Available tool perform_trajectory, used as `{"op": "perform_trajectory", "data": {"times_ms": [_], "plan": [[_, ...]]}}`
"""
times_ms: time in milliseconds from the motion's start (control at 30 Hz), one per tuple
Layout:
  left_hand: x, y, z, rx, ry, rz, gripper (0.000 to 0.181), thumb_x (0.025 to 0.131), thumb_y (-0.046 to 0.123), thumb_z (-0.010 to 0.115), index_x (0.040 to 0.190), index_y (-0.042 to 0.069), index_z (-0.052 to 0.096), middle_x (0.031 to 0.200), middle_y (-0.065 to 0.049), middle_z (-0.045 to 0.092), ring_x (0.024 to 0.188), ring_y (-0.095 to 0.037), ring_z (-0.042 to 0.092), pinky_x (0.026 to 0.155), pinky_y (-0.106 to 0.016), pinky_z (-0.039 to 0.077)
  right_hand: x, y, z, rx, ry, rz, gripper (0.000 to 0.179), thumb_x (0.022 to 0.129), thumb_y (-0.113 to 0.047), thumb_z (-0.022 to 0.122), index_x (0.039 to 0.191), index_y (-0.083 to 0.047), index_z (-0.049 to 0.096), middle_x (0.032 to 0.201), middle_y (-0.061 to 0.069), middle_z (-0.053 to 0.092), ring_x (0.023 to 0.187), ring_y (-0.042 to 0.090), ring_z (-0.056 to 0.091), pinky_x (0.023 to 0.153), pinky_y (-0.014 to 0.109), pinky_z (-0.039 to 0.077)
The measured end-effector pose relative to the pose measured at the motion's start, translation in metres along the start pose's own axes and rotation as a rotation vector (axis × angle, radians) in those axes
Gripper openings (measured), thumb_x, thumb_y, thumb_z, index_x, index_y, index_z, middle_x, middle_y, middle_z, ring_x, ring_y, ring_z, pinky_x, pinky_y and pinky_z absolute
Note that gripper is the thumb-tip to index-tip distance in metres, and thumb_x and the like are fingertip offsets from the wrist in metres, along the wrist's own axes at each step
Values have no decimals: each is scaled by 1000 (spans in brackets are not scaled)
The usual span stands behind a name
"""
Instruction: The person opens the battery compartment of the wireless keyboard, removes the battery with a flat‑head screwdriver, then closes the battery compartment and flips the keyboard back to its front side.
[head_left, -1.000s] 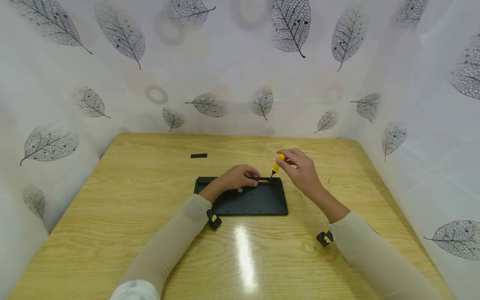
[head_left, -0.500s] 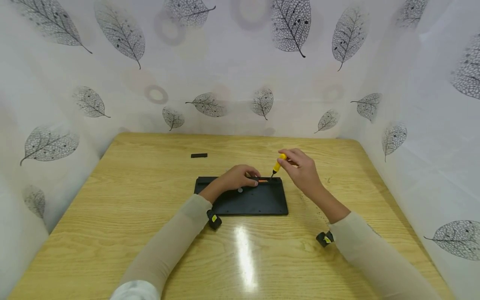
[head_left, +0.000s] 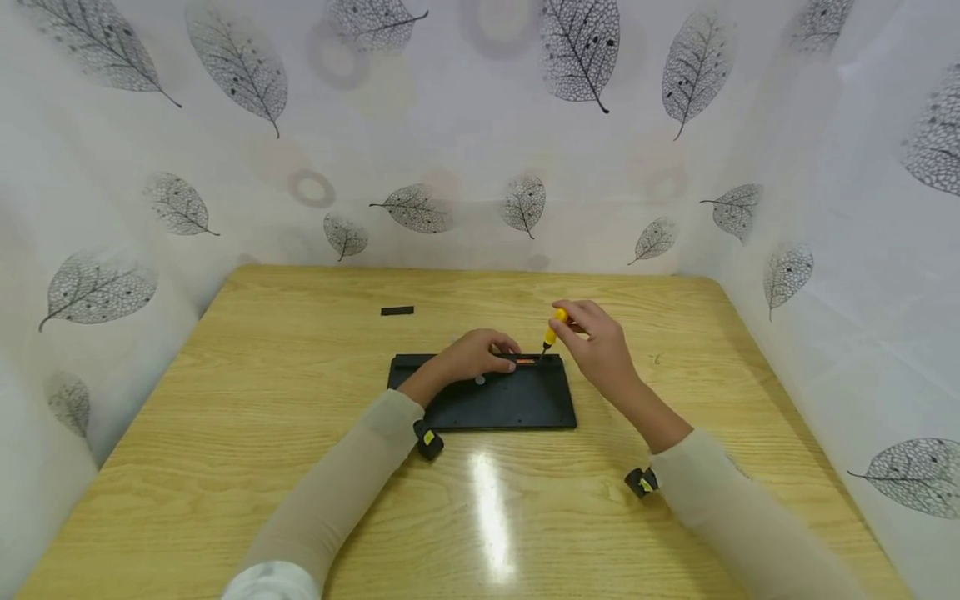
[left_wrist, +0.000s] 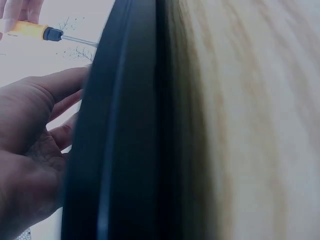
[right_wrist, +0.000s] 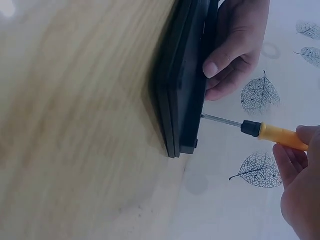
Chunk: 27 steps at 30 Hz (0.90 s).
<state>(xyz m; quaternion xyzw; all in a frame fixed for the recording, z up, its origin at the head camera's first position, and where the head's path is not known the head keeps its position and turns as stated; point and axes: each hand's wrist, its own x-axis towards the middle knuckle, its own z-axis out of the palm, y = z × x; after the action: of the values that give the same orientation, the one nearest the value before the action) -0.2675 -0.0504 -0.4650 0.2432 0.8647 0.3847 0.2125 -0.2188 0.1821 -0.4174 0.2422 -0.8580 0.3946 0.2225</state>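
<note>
A flat black keyboard lies face down on the table, a raised ridge along its far side. In that ridge an open slot shows something orange, perhaps a battery. My left hand holds the far edge, thumb on the ridge and fingers beyond it. With thumb and fingers my right hand pinches the yellow handle of a screwdriver. The screwdriver tilts, its metal shaft reaching down to the slot's right end. In the right wrist view the shaft meets the ridge; its very tip is hidden.
A small black strip, possibly a cover, lies on the wooden table beyond the keyboard's left part. Leaf-printed white cloth stands behind the table and along both sides.
My right hand and the screwdriver have shifted slightly left, with the wrist a little lower. The left hand and the keyboard stay where they were.
</note>
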Motion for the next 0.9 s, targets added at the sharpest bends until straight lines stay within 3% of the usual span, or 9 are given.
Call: {"op": "perform_trajectory", "data": {"times_ms": [133,267,433,533,667,900], "plan": [[0,0,-1,1,5,1,35,98,26,69,131,17,67,129,-5,64,118,-22,60,98,-43,51,-4,-1,3,64,24,26,29,96,-12,70,124,-5,70,109,12,68,95,22,68,83,19,56],[-1,-1,-1,-24,16,3,34,98,26,69,130,17,67,130,-4,63,116,-21,61,96,-42,51,-6,3,2,134,64,122,30,98,-16,67,126,-5,69,113,13,69,102,24,68,81,10,52],[-2,-3,0,-42,15,14,32,98,26,69,129,19,68,132,-3,62,112,-20,61,92,-39,52,-14,19,-2,255,120,340,35,101,-14,63,134,-2,62,118,21,66,103,26,67,80,15,55],[-2,-4,1,-39,20,16,32,97,26,69,129,18,68,131,-3,62,110,-19,61,91,-38,52,-19,27,-5,357,139,450,39,101,-13,62,137,0,58,119,26,63,101,18,69,83,23,57],[-2,-3,1,-42,27,17,32,97,26,69,128,19,68,131,-3,62,110,-19,61,91,-39,52,-23,34,-6,455,176,553,41,101,-16,62,137,3,56,120,24,60,97,7,69,85,26,57],[0,-1,2,-31,16,31,30,97,27,69,126,19,69,130,-2,63,110,-19,61,91,-39,52,-25,44,-4,585,253,707,42,102,-12,59,138,9,52,127,25,55,94,8,71,86,27,57]]}}
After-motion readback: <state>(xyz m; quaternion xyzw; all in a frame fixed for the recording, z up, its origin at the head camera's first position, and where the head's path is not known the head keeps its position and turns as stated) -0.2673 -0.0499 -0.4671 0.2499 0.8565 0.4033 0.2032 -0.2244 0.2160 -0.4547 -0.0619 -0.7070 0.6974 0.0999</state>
